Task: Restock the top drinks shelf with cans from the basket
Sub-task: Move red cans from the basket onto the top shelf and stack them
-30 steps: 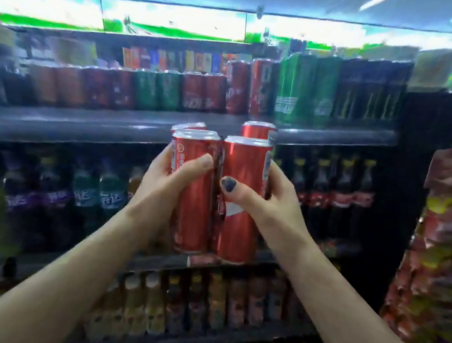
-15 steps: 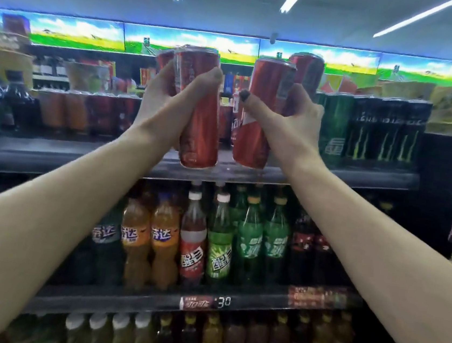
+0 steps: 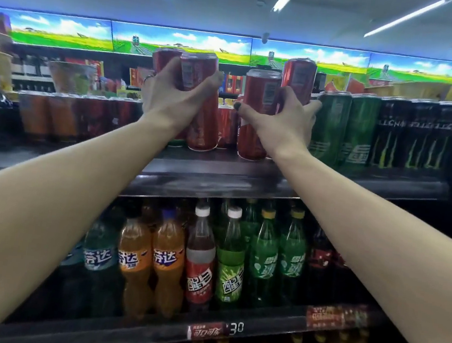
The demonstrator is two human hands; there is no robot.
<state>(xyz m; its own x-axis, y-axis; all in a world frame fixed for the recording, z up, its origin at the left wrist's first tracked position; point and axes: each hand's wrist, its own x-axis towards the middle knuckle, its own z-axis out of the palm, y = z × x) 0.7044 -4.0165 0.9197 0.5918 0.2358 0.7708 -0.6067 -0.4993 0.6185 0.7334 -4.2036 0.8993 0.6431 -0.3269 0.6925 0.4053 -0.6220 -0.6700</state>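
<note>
Both arms reached up to the dark top drinks shelf point(image 3: 289, 175) of a shop cooler. The left hand point(image 3: 171, 100) curled around two tall red aluminium cans point(image 3: 201, 106), the nearer one's base low over the shelf edge. The right hand point(image 3: 280, 126) gripped another pair of tall red cans point(image 3: 257, 112), thumb and fingers wrapped round them, beside a row of green cans point(image 3: 334, 127) and black cans point(image 3: 415, 133). Plastic soda bottles point(image 3: 201, 256) lined the shelf below.

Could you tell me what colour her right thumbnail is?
Dark, nearly black polish on the right thumbnail, head view.
</note>
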